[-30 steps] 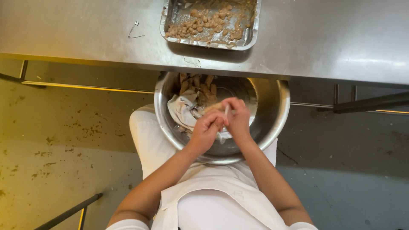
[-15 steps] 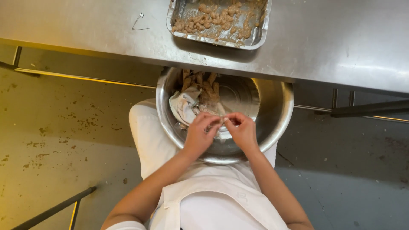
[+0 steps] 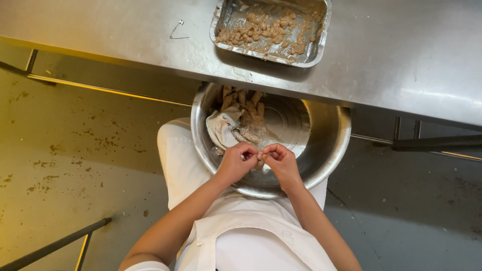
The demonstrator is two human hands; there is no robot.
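A stained concrete floor (image 3: 75, 150) fills the left and lower right of the view, and across the top runs a long steel table (image 3: 401, 55), its near edge overhanging the far rim of a big round steel bowl (image 3: 329, 150). The bowl rests on the person's lap, over a white apron (image 3: 251, 236), and its shiny inside is wet and mostly bare on the right. At the far left of the bowl lies a heap of small brownish, elongated pieces (image 3: 246, 103) with a pale, crumpled cloth or bag (image 3: 223, 128) beside and partly under them; the table edge hides the top of this heap. On the table above stands a rectangular foil tray (image 3: 221, 17) with a layer of similar light brown pieces spread across its bottom. A small bent wire clip (image 3: 176, 30) lies on the table left of the tray. A dark bar (image 3: 437, 143) juts in from the right under the table. Over the near part of the bowl the left hand (image 3: 237, 163) and right hand (image 3: 282, 160) meet, fingertips pinched together on one small pale brown piece (image 3: 259, 159) between them, which the fingers hide almost entirely, so its shape cannot be told. Both grips are narrow, thumbs and forefingers closed on it.
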